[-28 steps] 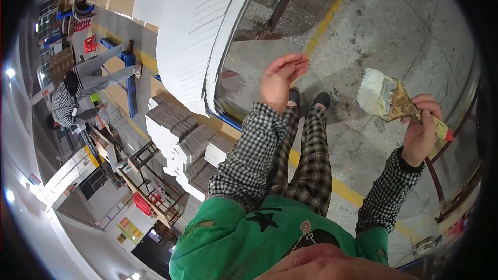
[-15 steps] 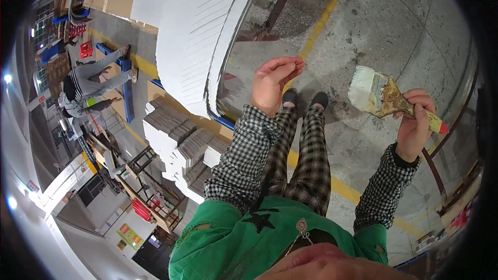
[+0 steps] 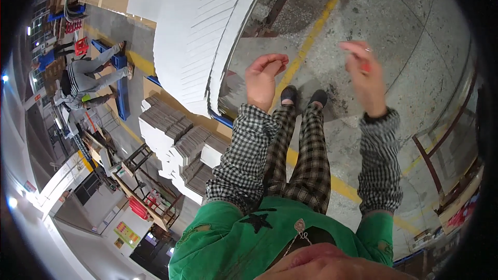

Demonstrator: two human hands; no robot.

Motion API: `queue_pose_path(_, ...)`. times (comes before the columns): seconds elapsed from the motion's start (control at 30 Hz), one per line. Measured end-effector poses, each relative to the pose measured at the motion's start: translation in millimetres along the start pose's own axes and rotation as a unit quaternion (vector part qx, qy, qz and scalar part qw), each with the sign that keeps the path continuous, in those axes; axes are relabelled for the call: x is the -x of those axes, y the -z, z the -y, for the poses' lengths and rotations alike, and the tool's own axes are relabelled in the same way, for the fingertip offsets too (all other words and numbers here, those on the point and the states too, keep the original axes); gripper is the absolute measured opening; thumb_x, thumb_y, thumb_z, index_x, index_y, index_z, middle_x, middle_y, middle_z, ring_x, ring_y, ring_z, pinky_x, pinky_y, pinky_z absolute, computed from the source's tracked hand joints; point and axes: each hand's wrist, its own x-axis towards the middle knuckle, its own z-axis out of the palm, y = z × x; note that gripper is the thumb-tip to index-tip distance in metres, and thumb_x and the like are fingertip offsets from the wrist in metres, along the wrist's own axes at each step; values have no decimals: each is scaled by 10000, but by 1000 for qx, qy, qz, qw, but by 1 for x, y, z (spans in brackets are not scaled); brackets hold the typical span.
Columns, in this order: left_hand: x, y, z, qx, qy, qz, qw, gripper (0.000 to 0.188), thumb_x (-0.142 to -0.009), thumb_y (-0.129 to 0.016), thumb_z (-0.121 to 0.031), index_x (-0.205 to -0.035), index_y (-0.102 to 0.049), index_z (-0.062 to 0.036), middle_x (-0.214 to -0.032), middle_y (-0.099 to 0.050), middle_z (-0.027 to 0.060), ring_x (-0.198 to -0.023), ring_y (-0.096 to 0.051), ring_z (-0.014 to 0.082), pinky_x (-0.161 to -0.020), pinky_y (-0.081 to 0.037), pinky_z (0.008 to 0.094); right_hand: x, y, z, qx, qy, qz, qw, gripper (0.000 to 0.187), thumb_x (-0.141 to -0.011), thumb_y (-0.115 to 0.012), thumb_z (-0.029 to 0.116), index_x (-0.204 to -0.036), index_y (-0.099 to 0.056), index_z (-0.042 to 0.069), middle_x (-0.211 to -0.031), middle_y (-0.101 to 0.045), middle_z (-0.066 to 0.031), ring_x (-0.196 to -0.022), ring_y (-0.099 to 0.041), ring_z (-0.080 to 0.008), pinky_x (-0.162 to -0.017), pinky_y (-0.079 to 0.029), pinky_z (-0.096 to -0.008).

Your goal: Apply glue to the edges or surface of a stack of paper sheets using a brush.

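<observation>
My left hand [image 3: 262, 80] is raised in front of me, fingers curled and pressed against the thumb, with nothing visible in them. It is nearest to the large stack of white sheets [image 3: 179, 31] on its left. My right hand [image 3: 369, 85], smeared by motion, is closed around a paintbrush [image 3: 365, 67]. Only the red end of the brush's handle shows among the fingers. The wide bristles, coated white in the earlier frame, are hidden behind the hand. Both hands are apart, above the concrete floor.
Bundles of folded grey-white cardboard [image 3: 179, 140] stand at my left, beside the sheet stack. Farther left a co-worker [image 3: 85, 80] in a striped top bends near a blue pallet [image 3: 122, 93]. A metal frame [image 3: 433, 163] stands at right. A yellow line [image 3: 314, 33] crosses the floor.
My right hand has swung left and away from my body, turning the brush so its bristles are no longer visible. My left hand has shifted slightly left, still closed.
</observation>
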Motion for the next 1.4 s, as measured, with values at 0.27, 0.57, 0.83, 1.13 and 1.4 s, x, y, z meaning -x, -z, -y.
queue_pose_path(0.27, -4, 8, 1, -84, -29, 36, 995, 187, -793, -494, -1, -912, -620, 70, -901, -641, 117, -857, -596, 166, -800, -458, 260, -40, -82, -32, -12, 75, 182, 980, 210, -797, -583, 112, -966, -601, -11, -692, -496, -103, -666, -484, -203, -640, -408, -306)
queue_pose_path(0.57, -9, 11, -7, -72, -6, 24, 997, 185, -778, -487, 19, -889, -623, 76, -872, -643, 113, -819, -597, 148, -762, -464, 244, -47, -87, -29, 8, -9, 264, 964, 132, -819, -577, 85, -885, -576, -29, -848, -532, -84, -806, -519, -190, -757, -409, -287)
queue_pose_path(0.83, -19, 15, -7, -70, -1, 38, 997, 185, -770, -491, 17, -887, -616, 85, -877, -641, 114, -809, -598, 152, -754, -466, 240, -52, -90, -20, -16, -23, 248, 968, 138, -824, -569, 104, -829, -561, -34, -801, -523, -75, -764, -500, -177, -732, -404, -289)
queue_pose_path(1.13, -8, 24, 5, -28, 104, -47, 993, 219, -800, -483, -22, -952, -595, 89, -895, -627, 133, -807, -598, 165, -755, -476, 258, -71, -121, -36, 17, 8, 176, 984, 145, -833, -553, 114, -811, -546, -29, -759, -518, -92, -690, -488, -193, -668, -404, -306)
queue_pose_path(1.4, 33, 67, 52, -101, 196, 45, 974, 228, -827, -497, -50, -988, -581, 86, -911, -612, 113, -833, -594, 165, -762, -478, 265, -110, -214, -100, 101, 9, 84, 991, 164, -782, -612, 146, -880, -610, 14, -794, -599, -180, -739, -589, -315, -661, -468, -367)
